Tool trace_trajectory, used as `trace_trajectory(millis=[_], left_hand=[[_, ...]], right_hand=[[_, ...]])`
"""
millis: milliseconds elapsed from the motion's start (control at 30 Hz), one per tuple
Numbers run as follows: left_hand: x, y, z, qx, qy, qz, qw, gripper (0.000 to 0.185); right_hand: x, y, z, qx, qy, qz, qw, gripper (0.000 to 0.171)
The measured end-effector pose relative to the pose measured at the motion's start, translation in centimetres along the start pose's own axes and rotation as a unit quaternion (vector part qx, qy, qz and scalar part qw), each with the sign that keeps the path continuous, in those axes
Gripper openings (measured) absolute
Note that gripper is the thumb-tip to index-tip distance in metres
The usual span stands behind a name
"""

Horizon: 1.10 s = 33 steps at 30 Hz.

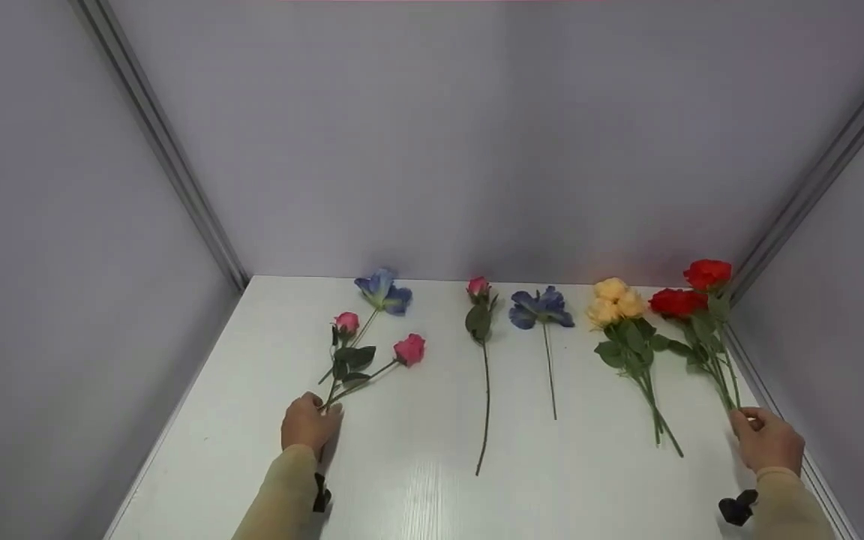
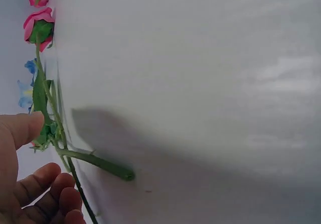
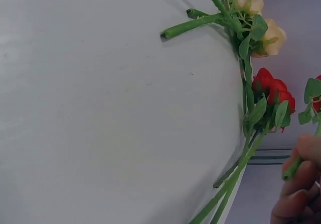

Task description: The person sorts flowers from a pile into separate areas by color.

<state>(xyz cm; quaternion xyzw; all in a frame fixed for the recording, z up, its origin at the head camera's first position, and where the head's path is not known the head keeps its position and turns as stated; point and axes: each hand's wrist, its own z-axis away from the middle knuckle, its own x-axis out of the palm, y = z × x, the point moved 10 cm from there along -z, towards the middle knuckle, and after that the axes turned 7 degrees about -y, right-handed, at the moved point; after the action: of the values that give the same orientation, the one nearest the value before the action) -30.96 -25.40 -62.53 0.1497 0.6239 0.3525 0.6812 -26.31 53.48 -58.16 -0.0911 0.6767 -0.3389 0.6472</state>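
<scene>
At the left, my left hand (image 1: 310,421) is at the lower stems of two pink roses (image 1: 409,349). Its thumb and fingers are parted in the left wrist view, with the green stems (image 2: 103,164) just beyond them. A blue flower (image 1: 381,292) lies behind these roses, its stem crossing under their leaves. On the far right, my right hand (image 1: 769,441) pinches the stem of a red rose (image 1: 708,274) between thumb and fingers. The cut end of that stem (image 3: 288,175) pokes out of the grip in the right wrist view. Beside it lie other red roses (image 3: 273,91).
A single pink rose (image 1: 478,288) and a blue-purple flower (image 1: 541,308) lie mid-table, stems toward me. Pale yellow roses (image 1: 616,301) lie right of them, stems crossed. The white table (image 1: 402,442) meets grey walls (image 1: 372,150) at the back and sides.
</scene>
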Motion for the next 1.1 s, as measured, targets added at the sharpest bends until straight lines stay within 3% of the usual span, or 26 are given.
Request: trace_trajectory(millis=[133, 533, 667, 900, 1100], left_hand=[[0.5, -0.5, -0.3, -0.01, -0.01, -0.001, 0.9999, 0.035], [0.4, -0.9, -1.1, 0.007, 0.015, -0.025, 0.9996, 0.021], [0.5, -0.9, -1.1, 0.01, 0.014, -0.021, 0.9996, 0.018], [0.3, -0.9, -1.1, 0.002, 0.017, -0.026, 0.9995, 0.016], [0.7, -1.3, -1.1, -0.008, 0.014, -0.02, 0.9997, 0.015]], right_hand=[[0.1, 0.2, -0.2, 0.007, 0.01, -0.005, 1.0, 0.046], [0.9, 1.4, -0.8, 0.023, 0.019, -0.015, 0.999, 0.045], [0.7, 1.5, -1.0, 0.034, 0.015, -0.025, 0.999, 0.047], [-0.6, 1.2, -1.9, 0.037, 0.046, -0.039, 0.997, 0.047], [-0.5, 2.6, -2.5, 0.066, 0.037, -0.051, 0.996, 0.047]])
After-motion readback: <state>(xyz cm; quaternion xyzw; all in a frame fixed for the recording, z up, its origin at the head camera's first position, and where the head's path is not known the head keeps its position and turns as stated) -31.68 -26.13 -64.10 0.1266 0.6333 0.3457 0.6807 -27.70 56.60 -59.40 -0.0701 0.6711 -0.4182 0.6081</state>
